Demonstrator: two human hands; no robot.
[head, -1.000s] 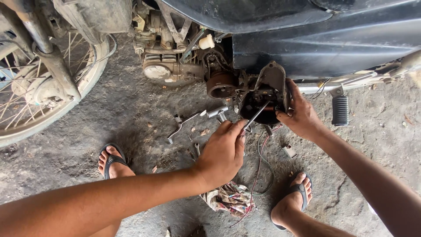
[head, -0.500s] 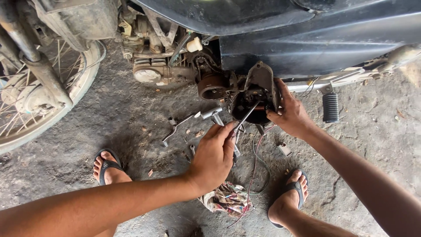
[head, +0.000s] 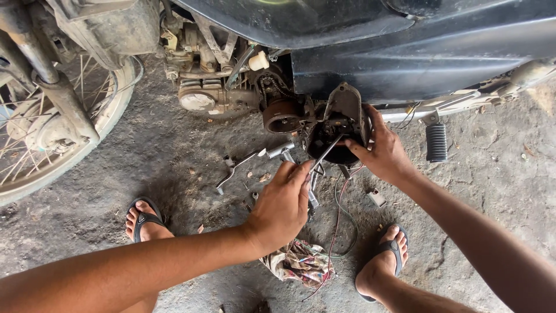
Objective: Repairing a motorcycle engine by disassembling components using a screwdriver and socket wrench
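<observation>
A motorbike stands over the dirt floor with its engine [head: 202, 93] exposed. My right hand [head: 382, 152] grips the edge of a loose engine side cover [head: 343, 113] and holds it against the engine. My left hand [head: 284, 203] pinches a thin metal tool [head: 325, 152] whose tip reaches into the dark opening under the cover. A round rusty rotor [head: 282, 116] sits just left of the cover.
The front spoked wheel [head: 40, 133] is at the left. A footpeg [head: 436, 142] hangs at the right. On the ground lie a kick lever [head: 240, 168], a rag [head: 301, 261] and thin wires [head: 341, 214]. My feet in sandals [head: 145, 220] [head: 385, 261] flank the spot.
My left hand has shifted slightly toward the cover, bringing the tool's tip deeper into the opening. My right hand stays on the cover. The view has drifted a little.
</observation>
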